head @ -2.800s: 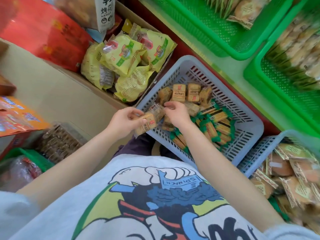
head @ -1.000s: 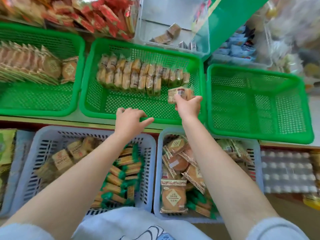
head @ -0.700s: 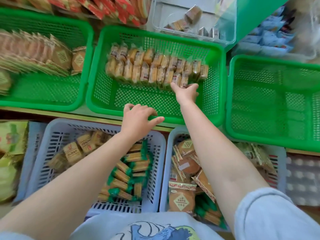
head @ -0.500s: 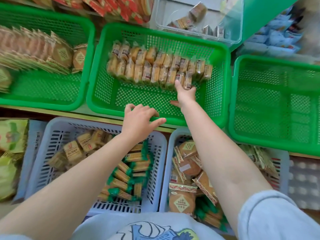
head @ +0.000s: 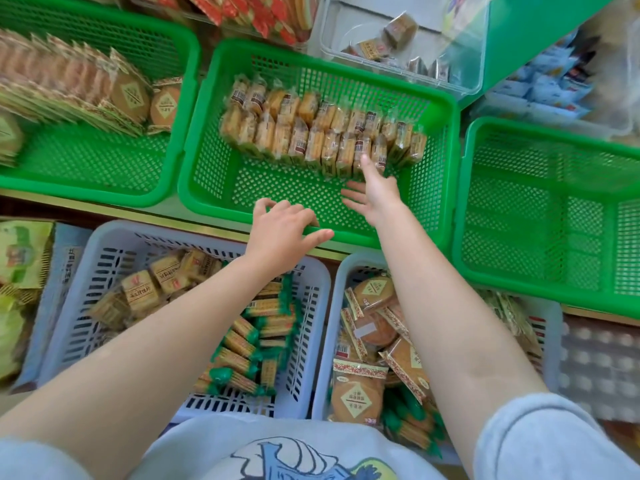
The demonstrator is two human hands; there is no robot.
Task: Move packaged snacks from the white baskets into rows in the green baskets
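My right hand (head: 375, 194) open, index fingertip touching row of clear-wrapped biscuit packs (head: 322, 133) in middle green plastic basket (head: 204, 140). Left hand (head: 282, 230) open, fingers spread, resting on its front rim, holding nothing.

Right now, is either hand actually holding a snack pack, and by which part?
Neither. The right hand is open, one fingertip touching the snack row; the left hand rests empty on the middle green basket.

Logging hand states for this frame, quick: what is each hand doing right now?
Left hand: open, holding nothing, fingers resting on the middle green basket rim.
Right hand: open, holding nothing, fingertip touching the row of snack packs.
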